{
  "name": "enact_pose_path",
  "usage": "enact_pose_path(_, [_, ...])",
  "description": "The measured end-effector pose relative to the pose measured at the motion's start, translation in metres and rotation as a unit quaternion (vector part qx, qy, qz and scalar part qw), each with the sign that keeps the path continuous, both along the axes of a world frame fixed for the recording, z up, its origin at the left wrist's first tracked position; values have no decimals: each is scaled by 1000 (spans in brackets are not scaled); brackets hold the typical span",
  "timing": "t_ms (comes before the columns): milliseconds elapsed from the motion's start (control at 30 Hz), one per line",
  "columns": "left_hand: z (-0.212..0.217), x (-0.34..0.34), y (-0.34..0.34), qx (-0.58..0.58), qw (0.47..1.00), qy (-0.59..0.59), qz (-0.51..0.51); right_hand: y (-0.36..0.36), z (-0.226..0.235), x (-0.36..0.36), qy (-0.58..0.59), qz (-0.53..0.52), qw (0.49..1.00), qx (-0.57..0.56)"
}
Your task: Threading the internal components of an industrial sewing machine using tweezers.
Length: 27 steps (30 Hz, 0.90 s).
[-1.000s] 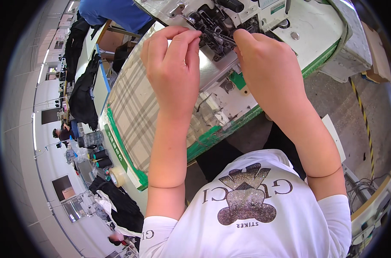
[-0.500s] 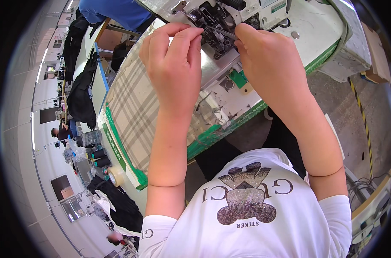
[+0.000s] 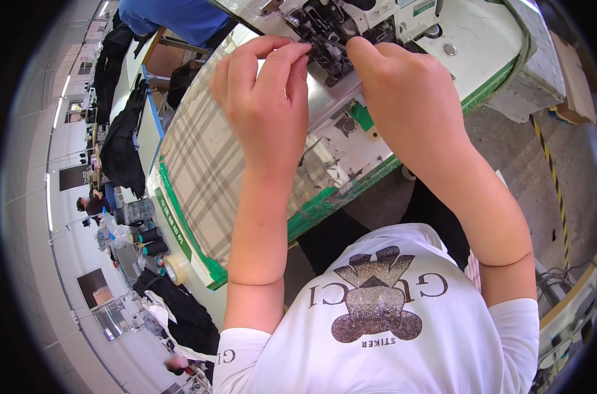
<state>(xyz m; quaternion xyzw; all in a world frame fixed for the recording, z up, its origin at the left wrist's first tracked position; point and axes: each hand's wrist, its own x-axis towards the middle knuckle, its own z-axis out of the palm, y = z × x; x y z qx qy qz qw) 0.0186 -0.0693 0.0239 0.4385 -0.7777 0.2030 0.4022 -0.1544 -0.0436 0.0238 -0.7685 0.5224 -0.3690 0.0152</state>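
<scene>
At the top centre stands a sewing machine (image 3: 420, 18) with its front open, baring a dark metal mechanism (image 3: 326, 62). My left hand (image 3: 262, 98) is beside that mechanism on the left, thumb and index finger pinched together; whatever is between the fingertips is too small to make out. My right hand (image 3: 410, 92) comes from the right side, its fingers closed on a slim metal tool that looks like tweezers (image 3: 336, 44). The tool's tip points left into the mechanism, close to my left fingertips. My right hand hides most of its shaft.
Plaid covering (image 3: 196, 177) lies on the machine table, edged with green tape (image 3: 315, 207). On the left are a tape roll (image 3: 176, 268), dark thread cones (image 3: 152, 241) and black garments (image 3: 124, 148). A person in blue (image 3: 173, 20) is at the top left. A cardboard box (image 3: 574, 82) stands right.
My right hand has shifted slightly left, bringing the tweezers further across the mechanism. My left hand stays nearly where it was, still pinched.
</scene>
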Motion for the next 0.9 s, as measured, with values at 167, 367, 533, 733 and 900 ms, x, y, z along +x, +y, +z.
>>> enact_pose_path(167, [-2, 4, 7, -2, 1000, 5, 9, 2, 1, 0, 16, -2, 1000, -10])
enact_pose_path(367, [-13, 10, 16, 24, 999, 45, 16, 2, 0, 0, 64, 4, 998, -22])
enact_pose_path(533, [-17, 16, 25, 32, 997, 74, 15, 4, 6, 2, 61, 6, 998, -31])
enact_pose_path(733, [-31, 17, 34, 62, 995, 79, 23, 4, 4, 2, 75, -4, 997, -27])
enact_pose_path(900, [-40, 18, 39, 87, 992, 83, 25, 5, 8, 3, 80, -18, 997, 1])
